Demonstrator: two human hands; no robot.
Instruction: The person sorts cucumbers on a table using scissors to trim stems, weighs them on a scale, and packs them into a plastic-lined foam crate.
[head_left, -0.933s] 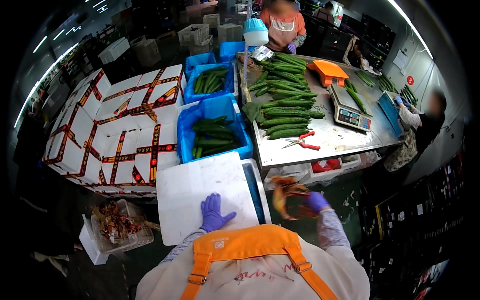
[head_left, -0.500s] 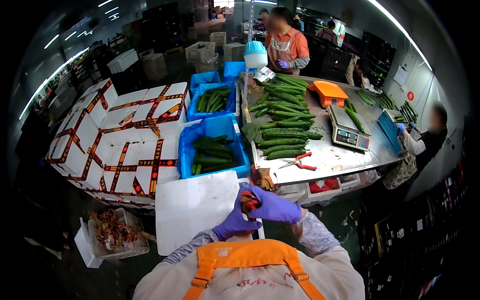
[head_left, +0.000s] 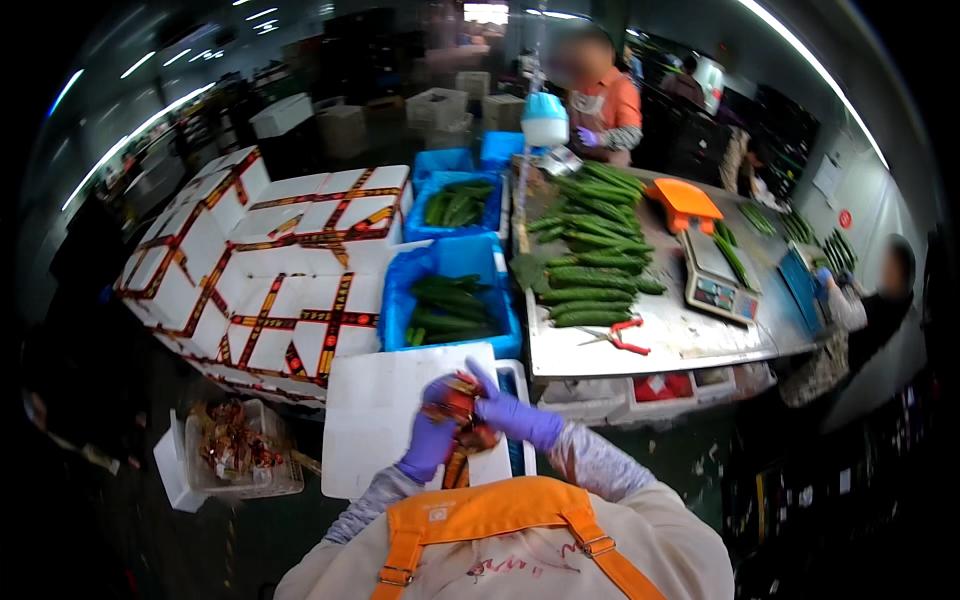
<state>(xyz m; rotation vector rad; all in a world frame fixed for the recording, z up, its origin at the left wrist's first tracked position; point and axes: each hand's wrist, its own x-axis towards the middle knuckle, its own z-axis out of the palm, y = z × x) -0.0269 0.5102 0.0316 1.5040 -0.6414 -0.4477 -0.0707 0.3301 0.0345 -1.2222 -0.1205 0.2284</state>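
A crumpled wad of red, black and yellow printed tape [head_left: 462, 402] is bunched between my purple-gloved hands. My left hand [head_left: 430, 442] wraps round its left side with bent fingers. From the right, my right hand [head_left: 522, 417] presses its fingers against the wad, one finger pointing up; motion blurs the fingertips. A tape strip [head_left: 456, 470] hangs below, near my apron. Under the hands lies a white foam lid [head_left: 368, 400]; part of a blue-lined box [head_left: 516, 385] shows at its right edge.
Taped white foam boxes [head_left: 300, 275] are stacked at left, beside blue-lined boxes of cucumbers [head_left: 452, 305]. The metal table [head_left: 700, 345] bears more cucumbers, red-handled pruning shears [head_left: 628, 340], a digital scale [head_left: 715, 285] and an orange scale [head_left: 685, 200]. A crate of tape scraps [head_left: 285, 480] sits lower left. Co-workers stand beyond.
Both hands have moved left with the tape, now over the foam lid. The tape wad shows more fully between them. The whole view has shifted a little.
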